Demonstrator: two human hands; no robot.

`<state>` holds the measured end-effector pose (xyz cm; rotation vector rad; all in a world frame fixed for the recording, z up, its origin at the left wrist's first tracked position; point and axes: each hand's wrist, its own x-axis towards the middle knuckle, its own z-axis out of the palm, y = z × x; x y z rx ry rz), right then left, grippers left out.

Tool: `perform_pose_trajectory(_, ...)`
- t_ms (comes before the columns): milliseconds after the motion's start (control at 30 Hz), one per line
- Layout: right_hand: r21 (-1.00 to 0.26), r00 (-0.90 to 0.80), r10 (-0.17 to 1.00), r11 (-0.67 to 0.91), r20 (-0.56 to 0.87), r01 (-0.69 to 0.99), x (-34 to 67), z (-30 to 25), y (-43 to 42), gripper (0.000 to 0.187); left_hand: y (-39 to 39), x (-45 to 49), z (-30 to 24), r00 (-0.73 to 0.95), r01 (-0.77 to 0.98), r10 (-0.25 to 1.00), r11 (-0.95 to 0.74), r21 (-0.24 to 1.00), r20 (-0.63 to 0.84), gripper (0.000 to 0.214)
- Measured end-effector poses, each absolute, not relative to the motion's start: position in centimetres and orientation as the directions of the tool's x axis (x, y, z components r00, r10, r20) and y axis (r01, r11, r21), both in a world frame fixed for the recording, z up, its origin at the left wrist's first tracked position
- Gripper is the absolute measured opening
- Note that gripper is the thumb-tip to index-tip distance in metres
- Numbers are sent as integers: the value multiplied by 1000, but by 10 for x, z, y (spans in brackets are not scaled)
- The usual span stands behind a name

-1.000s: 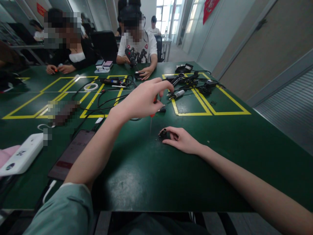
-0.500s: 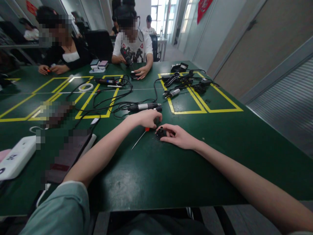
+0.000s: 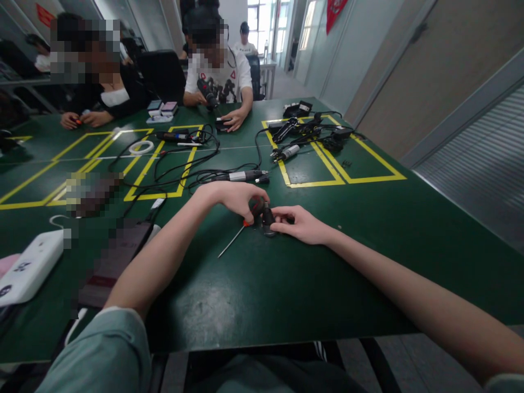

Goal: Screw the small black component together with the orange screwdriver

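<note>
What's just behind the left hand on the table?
Beyond the left hand lies a black-and-silver tool, with black cables near its left end. The hand covers the patch of tabletop right behind it, so anything there is hidden.

Black part [image 3: 268,219], screwdriver with silver shaft [image 3: 231,242] and orange collar [image 3: 246,222], green table [image 3: 311,295], yellow tape outlines [image 3: 315,184]

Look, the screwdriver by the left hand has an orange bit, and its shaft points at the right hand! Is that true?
Not quite: the head view shows the shaft pointing away from the right hand, toward the near left. The screwdriver by the left hand does have an orange bit.
</note>
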<state>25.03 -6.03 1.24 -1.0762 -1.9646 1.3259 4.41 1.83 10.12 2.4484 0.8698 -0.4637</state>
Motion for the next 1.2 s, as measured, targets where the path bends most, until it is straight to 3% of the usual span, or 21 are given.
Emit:
perform_pose_trajectory(200, -960, -589, 807, 126, -48, 250, 256, 14, -60, 39, 9, 48, 104, 844, 536, 452, -735, 416, -289, 75)
perform_pose_trajectory(400, -989, -590, 802, -9, -95, 146, 259, 8, -56, 40, -2, 55, 106, 887, 462, 420, -800, 383, -193, 43)
perform_pose_trajectory(567, -993, -581, 806, -69, -112, 96, 261, 5, -54, 43, -2, 55, 106, 897, 439, 418, -805, 400, -143, 33)
perform_pose_trajectory(900, -992, -603, 791, -37, -105, 123, 261, 9, -56, 37, -1, 55, 106, 895, 442, 414, -776, 450, -167, 30)
perform_pose_trajectory(1100, -981, -606, 793, 61, -66, 186, 263, 9, -56, 32, 12, 46, 104, 888, 460, 317, -564, 686, -334, 47)
perform_pose_trajectory(1200, -968, -575, 818, 128, -20, 214, 262, 6, -58, 34, 19, 42, 101, 876, 480, 335, -533, 697, -347, 46)
